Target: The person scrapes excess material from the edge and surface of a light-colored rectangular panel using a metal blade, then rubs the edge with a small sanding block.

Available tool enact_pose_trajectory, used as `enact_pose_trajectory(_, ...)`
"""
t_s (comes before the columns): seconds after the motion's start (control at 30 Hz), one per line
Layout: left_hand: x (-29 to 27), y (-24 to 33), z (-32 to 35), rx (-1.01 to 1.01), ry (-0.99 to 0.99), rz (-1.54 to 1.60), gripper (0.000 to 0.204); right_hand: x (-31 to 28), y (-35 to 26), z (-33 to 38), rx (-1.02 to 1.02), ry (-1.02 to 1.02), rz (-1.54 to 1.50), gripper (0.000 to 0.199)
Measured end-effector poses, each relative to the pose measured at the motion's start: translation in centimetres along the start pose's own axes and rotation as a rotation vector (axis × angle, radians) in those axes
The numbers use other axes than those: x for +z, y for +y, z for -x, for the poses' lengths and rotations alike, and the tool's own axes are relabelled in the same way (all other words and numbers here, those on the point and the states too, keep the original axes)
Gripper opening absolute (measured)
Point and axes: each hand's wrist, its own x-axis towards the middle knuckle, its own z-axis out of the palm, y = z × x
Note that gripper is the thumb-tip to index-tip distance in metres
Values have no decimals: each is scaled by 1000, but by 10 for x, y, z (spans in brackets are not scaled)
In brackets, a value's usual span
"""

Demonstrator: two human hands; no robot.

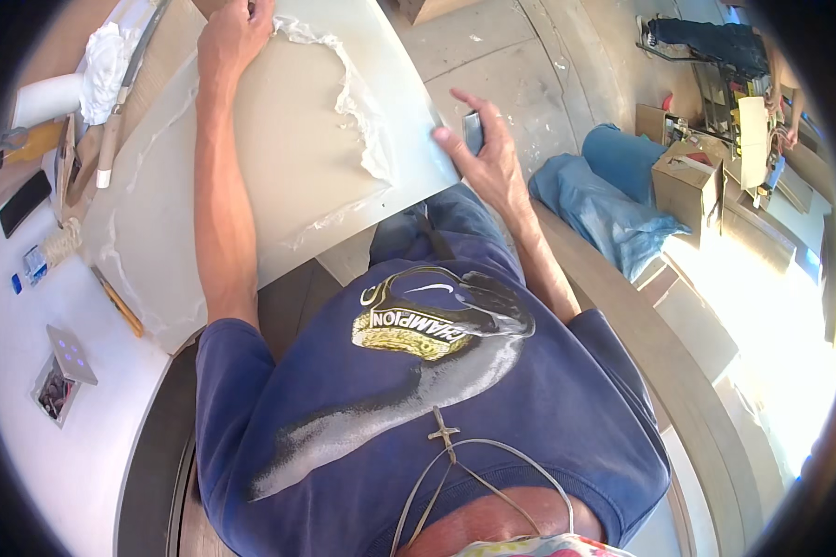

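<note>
Panel (279, 139) steadied at my twelve o'clock: left hand (235, 37) clenches its far edge. Right hand (488, 153) grips a small scraper (473, 130) (blade barely visible); I'd keep it flat against the white film (367, 121).

At three o'clock we see brown cardboard boxes (689, 181) on the floor; at nine, a dark phone screen (24, 202) lies on the white surface (84, 446).

- Blue short-sleeved T-shirt (492, 408) with a grey, black and gold printed graphic on the chest.
- Thin cord necklace (464, 473) carrying a small cross pendant (443, 433).
- Blue jeans (437, 232).
</note>
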Motion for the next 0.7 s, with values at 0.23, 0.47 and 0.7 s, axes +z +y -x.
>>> enact_pose_trajectory(0.23, 1, -2, -2, -8, -1, 4, 41, -17, 2, -9, 192, -28, -71, 61)
enact_pose_trajectory(0.47, 0, -3, -3, -1, -13, -1, 42, -28, 8, 32, 108, -186, -13, 69)
enact_pose_trajectory(0.7, 3, -8, -3, 73, 40, -18, 43, -38, 3, 45, 243, -135, -168, 55)
